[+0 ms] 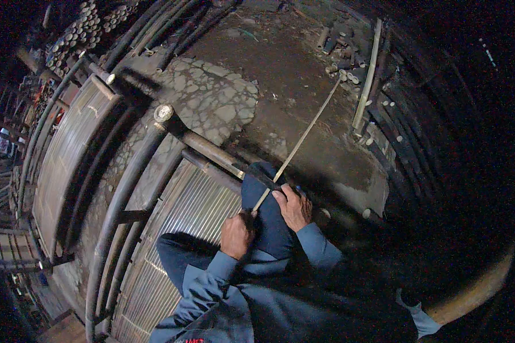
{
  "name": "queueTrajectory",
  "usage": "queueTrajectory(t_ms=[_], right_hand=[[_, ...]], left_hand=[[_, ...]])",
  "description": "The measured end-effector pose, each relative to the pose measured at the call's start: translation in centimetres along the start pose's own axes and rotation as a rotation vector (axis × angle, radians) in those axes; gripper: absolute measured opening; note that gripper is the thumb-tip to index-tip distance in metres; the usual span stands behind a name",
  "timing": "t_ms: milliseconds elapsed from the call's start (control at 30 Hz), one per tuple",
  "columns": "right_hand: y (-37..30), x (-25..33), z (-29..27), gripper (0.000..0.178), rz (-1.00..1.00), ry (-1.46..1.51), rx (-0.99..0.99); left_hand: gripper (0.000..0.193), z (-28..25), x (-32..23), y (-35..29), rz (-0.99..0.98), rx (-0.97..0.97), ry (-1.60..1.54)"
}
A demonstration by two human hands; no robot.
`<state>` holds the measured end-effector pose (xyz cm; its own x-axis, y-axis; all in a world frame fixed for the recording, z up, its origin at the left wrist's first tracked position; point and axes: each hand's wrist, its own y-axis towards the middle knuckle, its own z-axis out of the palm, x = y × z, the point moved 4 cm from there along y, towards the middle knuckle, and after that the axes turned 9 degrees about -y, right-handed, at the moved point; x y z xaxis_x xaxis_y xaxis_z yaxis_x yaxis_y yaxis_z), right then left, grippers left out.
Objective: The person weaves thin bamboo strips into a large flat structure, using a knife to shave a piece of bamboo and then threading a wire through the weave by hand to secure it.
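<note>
A long, thin bamboo strip (306,135) runs from my lap out over the floor to the far right. My left hand (237,235) is closed round its near end, above my dark blue trousers. Just to the right, my right hand (293,208) is closed, its thumb lying by the strip. From its fingers a dark blade (258,176), apparently a knife's, crosses the strip above my knee. Its handle is mostly hidden by the hand, and a small blue spot shows beyond the fingers.
Under me is a bamboo slat bench (190,197) with a thick pole frame (130,171). Another bamboo bench (74,154) stands at left. Cut bamboo tubes (77,43) are stacked far left; short pieces (349,57) lie far right. Poles (369,74) line the dark right side.
</note>
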<state>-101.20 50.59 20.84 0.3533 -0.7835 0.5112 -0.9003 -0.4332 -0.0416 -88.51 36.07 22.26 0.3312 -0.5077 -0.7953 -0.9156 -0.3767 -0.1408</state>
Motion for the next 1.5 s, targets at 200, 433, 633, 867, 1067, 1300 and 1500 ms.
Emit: queueTrajectory(t_ms=[200, 433, 633, 867, 1067, 1300, 1500], right_hand=[[-0.2, 0.6, 0.8, 0.037, -0.092, -0.093, 0.03], [0.4, 0.6, 1.0, 0.032, -0.118, 0.066, 0.067], [2.3, -0.1, 0.6, 0.032, -0.106, -0.118, 0.114], [11.2, -8.6, 1.4, 0.039, -0.087, 0.007, 0.015], [18.0, -28.8, -4.1, 0.056, 0.35, 0.009, -0.104], [9.2, -19.4, -0.7, 0.06, 0.55, 0.349, -0.228], [-0.9, -3.7, 2.2, 0.044, 0.099, 0.044, -0.042]], left_hand=[[0.022, -1.7, 1.2, -4.0, 0.013, -0.069, -0.078], [0.017, -4.8, 1.7, -9.7, -0.114, -0.035, -0.075], [0.02, -10.4, 2.2, -17.3, -0.382, 0.099, -0.037], [0.029, -16.0, 5.3, -27.9, -0.247, -0.05, 0.318], [0.043, -18.6, 5.2, -26.3, -0.603, 0.093, -0.166], [0.031, -3.9, 6.8, -6.2, -0.046, 0.129, 0.084], [0.02, 1.5, 0.2, 6.2, 0.034, 0.066, 0.183]])
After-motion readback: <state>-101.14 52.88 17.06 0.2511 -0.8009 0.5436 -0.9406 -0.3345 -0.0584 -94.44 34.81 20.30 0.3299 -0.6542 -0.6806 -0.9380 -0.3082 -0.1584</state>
